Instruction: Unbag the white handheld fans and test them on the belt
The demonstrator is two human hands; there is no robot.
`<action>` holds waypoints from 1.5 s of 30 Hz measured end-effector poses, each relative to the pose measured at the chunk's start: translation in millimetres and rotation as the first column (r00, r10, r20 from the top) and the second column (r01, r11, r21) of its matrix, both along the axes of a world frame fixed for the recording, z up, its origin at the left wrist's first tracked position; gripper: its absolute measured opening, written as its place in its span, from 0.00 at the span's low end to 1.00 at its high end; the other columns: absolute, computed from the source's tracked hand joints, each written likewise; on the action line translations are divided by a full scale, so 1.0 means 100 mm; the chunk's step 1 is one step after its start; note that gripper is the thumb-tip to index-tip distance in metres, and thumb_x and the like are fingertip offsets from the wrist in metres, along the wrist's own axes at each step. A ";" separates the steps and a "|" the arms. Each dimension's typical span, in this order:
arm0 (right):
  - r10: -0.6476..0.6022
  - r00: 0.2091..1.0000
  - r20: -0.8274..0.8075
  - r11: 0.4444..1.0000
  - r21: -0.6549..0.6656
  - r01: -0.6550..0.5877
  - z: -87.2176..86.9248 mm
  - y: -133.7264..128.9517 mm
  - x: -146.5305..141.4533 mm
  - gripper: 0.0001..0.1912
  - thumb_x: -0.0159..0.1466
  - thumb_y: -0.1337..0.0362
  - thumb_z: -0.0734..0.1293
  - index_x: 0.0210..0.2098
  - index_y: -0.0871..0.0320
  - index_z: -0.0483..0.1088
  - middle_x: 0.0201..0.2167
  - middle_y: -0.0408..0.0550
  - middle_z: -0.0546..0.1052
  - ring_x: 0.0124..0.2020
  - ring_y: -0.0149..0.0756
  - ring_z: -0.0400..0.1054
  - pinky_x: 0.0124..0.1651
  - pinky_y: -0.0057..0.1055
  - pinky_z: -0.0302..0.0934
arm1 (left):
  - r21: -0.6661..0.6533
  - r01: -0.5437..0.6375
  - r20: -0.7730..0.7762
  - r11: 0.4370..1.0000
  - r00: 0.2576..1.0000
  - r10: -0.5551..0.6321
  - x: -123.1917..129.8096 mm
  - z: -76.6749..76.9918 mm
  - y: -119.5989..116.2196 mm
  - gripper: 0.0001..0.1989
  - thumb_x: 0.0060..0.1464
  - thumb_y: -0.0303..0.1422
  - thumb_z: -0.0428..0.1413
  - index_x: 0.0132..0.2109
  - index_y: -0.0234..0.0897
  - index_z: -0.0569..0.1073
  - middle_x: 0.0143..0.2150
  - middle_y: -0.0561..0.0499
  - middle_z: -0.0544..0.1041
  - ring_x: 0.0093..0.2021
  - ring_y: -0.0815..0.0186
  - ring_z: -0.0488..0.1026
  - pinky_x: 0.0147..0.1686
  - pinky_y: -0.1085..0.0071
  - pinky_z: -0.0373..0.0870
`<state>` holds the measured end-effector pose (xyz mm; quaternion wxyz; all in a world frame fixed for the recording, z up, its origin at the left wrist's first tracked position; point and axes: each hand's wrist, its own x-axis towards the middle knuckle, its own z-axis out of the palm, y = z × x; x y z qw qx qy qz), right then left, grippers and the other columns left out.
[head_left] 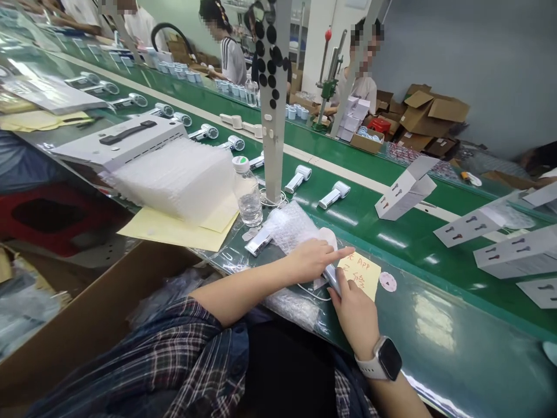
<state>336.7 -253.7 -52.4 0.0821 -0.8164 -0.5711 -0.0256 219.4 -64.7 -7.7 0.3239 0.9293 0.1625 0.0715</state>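
Just above the green bench, a grey-handled, hair-dryer-shaped device lies between my hands. My right hand, with a watch on its wrist, is closed round the handle's lower end. Over the upper part, my left hand is curled, its index finger stretched to the right; its fingers partly hide the device. Beside that hand a sheet of bubble wrap partly covers another white device. A yellow note with red handwriting lies under and beyond my fingers. A round pink sticker is to its right.
A water bottle stands by a metal post. Stacked white wrapping sheets lie left. Several similar devices and white boxes sit on the green conveyor. An open carton is below left. Co-workers sit opposite.
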 end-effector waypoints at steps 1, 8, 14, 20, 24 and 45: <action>0.002 0.999 0.033 1.000 0.019 -0.003 0.03 -0.02 0.01 0.21 0.74 0.59 0.65 0.63 0.57 0.72 0.38 0.54 0.82 0.31 0.43 0.78 0.30 0.32 0.60 | 0.184 0.106 -0.046 0.977 0.994 -0.099 -0.03 0.03 -0.02 0.34 0.63 0.23 0.51 0.73 0.48 0.63 0.42 0.47 0.78 0.47 0.56 0.73 0.46 0.63 0.65; -0.023 0.981 -0.191 0.984 0.167 0.055 0.23 -0.01 -0.08 0.19 0.70 0.52 0.66 0.48 0.60 0.78 0.33 0.54 0.81 0.29 0.41 0.74 0.30 0.31 0.56 | 0.641 0.255 -0.120 0.724 0.965 -0.233 -0.03 0.29 -0.05 0.35 0.65 0.22 0.50 0.76 0.42 0.56 0.40 0.49 0.79 0.42 0.60 0.71 0.38 0.64 0.57; -0.054 0.705 -0.707 0.926 0.229 0.301 0.52 0.09 0.11 0.23 0.65 0.42 0.69 0.35 0.58 0.76 0.26 0.49 0.77 0.27 0.38 0.68 0.29 0.30 0.55 | 0.730 0.267 -0.103 0.629 0.953 -0.285 -0.01 0.52 -0.13 0.36 0.64 0.20 0.50 0.76 0.40 0.55 0.40 0.49 0.80 0.41 0.60 0.70 0.39 0.62 0.56; 0.060 0.519 -0.853 0.901 0.270 0.340 0.73 0.11 0.14 0.34 0.67 0.31 0.60 0.34 0.58 0.70 0.22 0.42 0.70 0.18 0.29 0.59 0.21 0.28 0.52 | 0.728 0.134 0.072 0.673 0.961 -0.269 0.01 0.67 -0.22 0.32 0.63 0.19 0.48 0.73 0.36 0.59 0.39 0.49 0.80 0.41 0.60 0.73 0.41 0.63 0.60; 0.233 0.313 -0.921 0.960 0.269 0.075 0.90 0.02 0.01 0.44 0.61 0.27 0.65 0.56 0.59 0.70 0.31 0.45 0.77 0.18 0.29 0.64 0.20 0.27 0.55 | 0.455 0.029 0.309 0.890 0.933 -0.188 -0.02 0.86 -0.25 0.29 0.66 0.23 0.46 0.72 0.39 0.59 0.33 0.54 0.74 0.34 0.65 0.70 0.37 0.68 0.62; 0.134 0.944 -0.302 0.824 0.562 0.063 0.82 -0.10 0.10 0.14 0.75 0.59 0.59 0.44 0.56 0.76 0.32 0.48 0.80 0.28 0.36 0.73 0.32 0.31 0.67 | 0.028 0.085 0.449 0.996 0.889 -0.089 0.21 1.05 -0.47 0.25 0.66 0.27 0.45 0.68 0.40 0.61 0.30 0.59 0.68 0.28 0.69 0.64 0.33 0.72 0.62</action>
